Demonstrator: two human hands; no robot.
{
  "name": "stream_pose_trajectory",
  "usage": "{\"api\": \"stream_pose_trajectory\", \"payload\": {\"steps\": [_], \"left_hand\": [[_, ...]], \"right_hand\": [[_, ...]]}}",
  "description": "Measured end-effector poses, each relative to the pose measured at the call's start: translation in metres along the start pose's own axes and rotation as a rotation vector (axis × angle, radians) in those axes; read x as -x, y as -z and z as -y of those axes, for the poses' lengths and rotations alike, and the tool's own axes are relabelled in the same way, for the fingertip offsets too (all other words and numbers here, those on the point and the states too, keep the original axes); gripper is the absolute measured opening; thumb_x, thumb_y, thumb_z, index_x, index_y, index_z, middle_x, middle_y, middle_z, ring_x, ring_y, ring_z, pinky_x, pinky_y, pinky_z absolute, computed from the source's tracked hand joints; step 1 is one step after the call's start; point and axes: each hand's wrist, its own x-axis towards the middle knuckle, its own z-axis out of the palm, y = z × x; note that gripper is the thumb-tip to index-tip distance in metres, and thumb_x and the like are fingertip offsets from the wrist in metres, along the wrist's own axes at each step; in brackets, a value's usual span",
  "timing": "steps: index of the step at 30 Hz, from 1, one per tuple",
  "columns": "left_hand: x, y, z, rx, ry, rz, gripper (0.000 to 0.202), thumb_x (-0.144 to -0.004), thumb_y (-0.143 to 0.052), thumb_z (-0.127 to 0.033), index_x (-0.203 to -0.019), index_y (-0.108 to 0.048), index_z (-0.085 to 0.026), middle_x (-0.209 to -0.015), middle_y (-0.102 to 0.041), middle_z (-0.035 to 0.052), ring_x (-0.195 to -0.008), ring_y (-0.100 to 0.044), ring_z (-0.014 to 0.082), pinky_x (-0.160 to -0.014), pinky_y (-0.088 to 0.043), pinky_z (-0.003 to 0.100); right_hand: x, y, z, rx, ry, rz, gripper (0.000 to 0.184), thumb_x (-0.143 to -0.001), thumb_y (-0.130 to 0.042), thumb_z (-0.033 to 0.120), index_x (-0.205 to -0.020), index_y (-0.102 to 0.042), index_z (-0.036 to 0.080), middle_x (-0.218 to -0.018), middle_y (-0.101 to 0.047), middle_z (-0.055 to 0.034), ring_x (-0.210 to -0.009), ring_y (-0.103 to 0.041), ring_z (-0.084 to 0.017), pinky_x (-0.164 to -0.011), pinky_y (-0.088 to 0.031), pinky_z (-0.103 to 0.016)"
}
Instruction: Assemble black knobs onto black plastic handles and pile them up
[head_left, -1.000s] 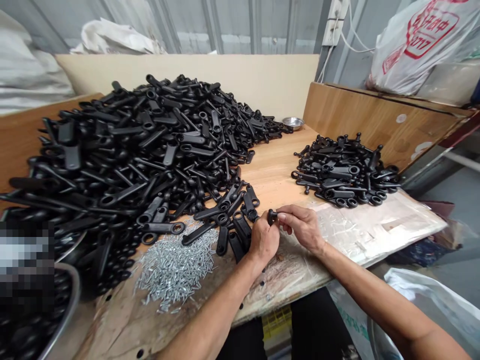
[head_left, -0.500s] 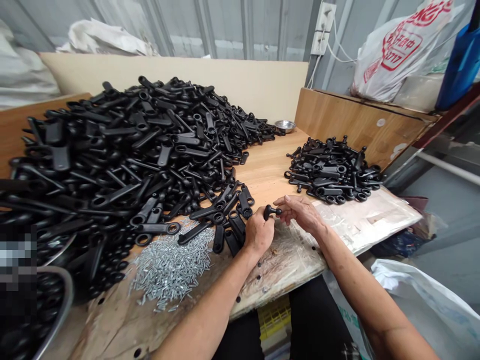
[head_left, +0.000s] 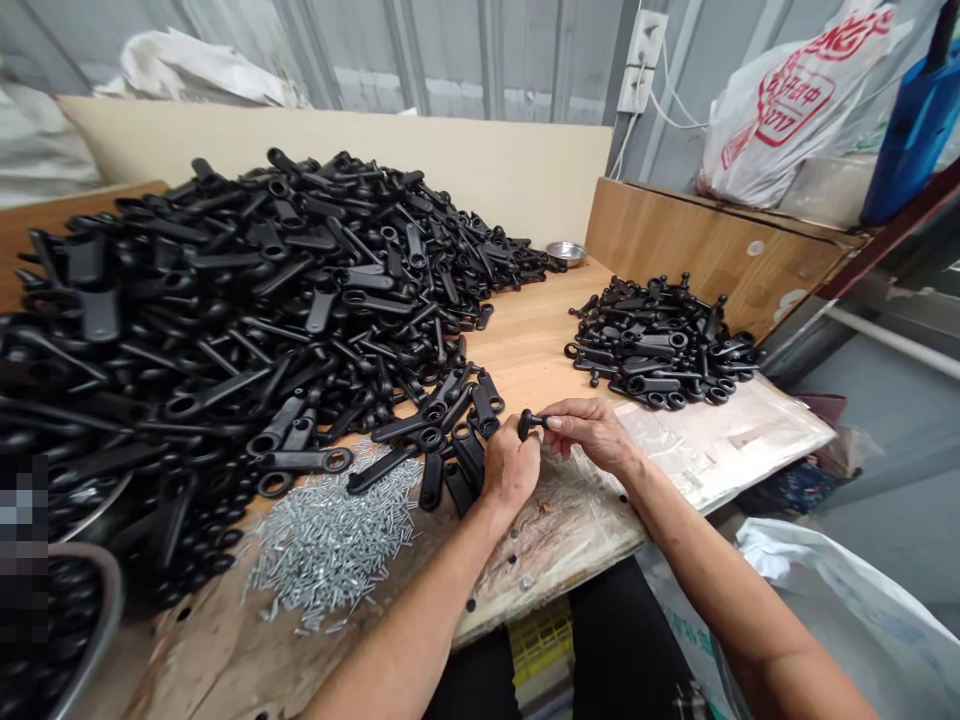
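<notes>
My left hand (head_left: pixel 512 466) is closed around a black plastic crank handle (head_left: pixel 526 425), whose arm is mostly hidden in the fist. The handle's round end and short stem stick out to the right. At the stem's tip, the thumb and fingers of my right hand (head_left: pixel 589 432) pinch the small knob end. Just left of my left hand lie several loose black crank arms (head_left: pixel 459 455). Beside them is a heap of small silvery pins or screws (head_left: pixel 334 550); their exact kind is too small to make out.
A large pile of black crank parts (head_left: pixel 300 280) covers the left of the table. A smaller pile of handles (head_left: pixel 660 345) sits at the right, with a metal dish (head_left: pixel 566 252) behind. At lower left stands a metal-rimmed bowl (head_left: pixel 112 600); a white bag (head_left: pixel 847 600) hangs open at lower right.
My right hand has moved slightly left, and its fingers have closed on the knob end of the crank handle. The left hand keeps its grip; the whole view has shifted a little.
</notes>
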Motion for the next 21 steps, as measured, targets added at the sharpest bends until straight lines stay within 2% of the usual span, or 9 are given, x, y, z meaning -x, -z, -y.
{"api": "stream_pose_trajectory", "payload": {"steps": [3,6,9,11,14,16,18,21], "left_hand": [[0.002,-0.003,0.001,-0.045,0.0,-0.01,0.011,-0.075,-0.042,-0.019,-0.071,-0.052,-0.017,-0.067,-0.06,0.0016,-0.067,-0.056,0.0153,-0.06,-0.038,0.022],[0.004,-0.005,0.003,-0.242,-0.024,-0.085,0.014,-0.079,-0.039,-0.02,-0.079,-0.053,-0.017,-0.07,-0.062,0.0044,-0.069,-0.059,0.0182,-0.061,-0.038,0.025],[0.004,-0.006,0.005,-0.427,-0.063,-0.112,0.018,-0.081,-0.037,-0.02,-0.088,-0.053,-0.016,-0.071,-0.063,0.0072,-0.071,-0.061,0.0216,-0.061,-0.04,0.027],[0.004,-0.008,0.006,-0.467,-0.071,-0.103,0.018,-0.081,-0.038,-0.021,-0.09,-0.052,-0.017,-0.071,-0.062,0.007,-0.071,-0.061,0.0222,-0.061,-0.041,0.028],[0.007,-0.011,0.007,-0.376,-0.083,-0.076,0.022,-0.08,-0.042,-0.024,-0.1,-0.049,-0.017,-0.073,-0.062,0.005,-0.073,-0.061,0.0214,-0.064,-0.043,0.028],[0.009,-0.014,0.007,-0.247,-0.159,-0.07,0.039,-0.077,-0.048,-0.027,-0.114,-0.04,-0.016,-0.084,-0.061,0.0059,-0.079,-0.06,0.021,-0.068,-0.045,0.03],[0.012,-0.017,0.008,-0.132,-0.271,-0.113,0.055,-0.072,-0.054,-0.027,-0.121,-0.032,-0.014,-0.101,-0.057,0.0097,-0.093,-0.056,0.0216,-0.078,-0.045,0.033],[0.015,-0.02,0.011,-0.066,-0.401,-0.191,0.06,-0.071,-0.057,-0.026,-0.122,-0.031,-0.013,-0.116,-0.047,0.0138,-0.107,-0.048,0.0232,-0.089,-0.041,0.037]], "right_hand": [[0.0,-0.007,-0.005,0.002,0.034,-0.057,0.018,-0.07,-0.063,0.029,-0.074,-0.066,0.012,-0.055,-0.058,-0.0007,-0.042,-0.049,-0.009,-0.04,-0.038,-0.02],[0.002,-0.014,-0.008,0.103,0.077,-0.175,0.019,-0.07,-0.062,0.03,-0.075,-0.066,0.012,-0.053,-0.054,0.0008,-0.044,-0.046,-0.008,-0.04,-0.035,-0.019],[0.005,-0.019,-0.007,0.259,0.139,-0.268,0.019,-0.071,-0.059,0.03,-0.077,-0.066,0.013,-0.055,-0.053,0.001,-0.048,-0.046,-0.008,-0.043,-0.035,-0.019],[0.006,-0.02,-0.006,0.287,0.137,-0.248,0.018,-0.073,-0.056,0.029,-0.075,-0.065,0.013,-0.055,-0.052,0.0015,-0.048,-0.045,-0.007,-0.044,-0.035,-0.019],[0.004,-0.017,-0.003,0.208,0.069,-0.173,0.019,-0.073,-0.054,0.029,-0.071,-0.062,0.013,-0.052,-0.049,0.0027,-0.046,-0.043,-0.006,-0.043,-0.035,-0.018],[0.001,-0.007,0.001,0.188,0.039,-0.162,0.019,-0.073,-0.055,0.03,-0.069,-0.061,0.013,-0.052,-0.05,0.0027,-0.044,-0.043,-0.006,-0.041,-0.035,-0.017],[-0.005,0.012,0.009,0.235,0.049,-0.199,0.019,-0.071,-0.058,0.031,-0.071,-0.062,0.013,-0.053,-0.052,0.0023,-0.043,-0.044,-0.006,-0.039,-0.035,-0.017],[-0.019,0.058,0.034,0.294,0.123,-0.38,0.019,-0.068,-0.061,0.031,-0.071,-0.06,0.012,-0.051,-0.054,0.0019,-0.04,-0.045,-0.007,-0.035,-0.034,-0.017]]}}
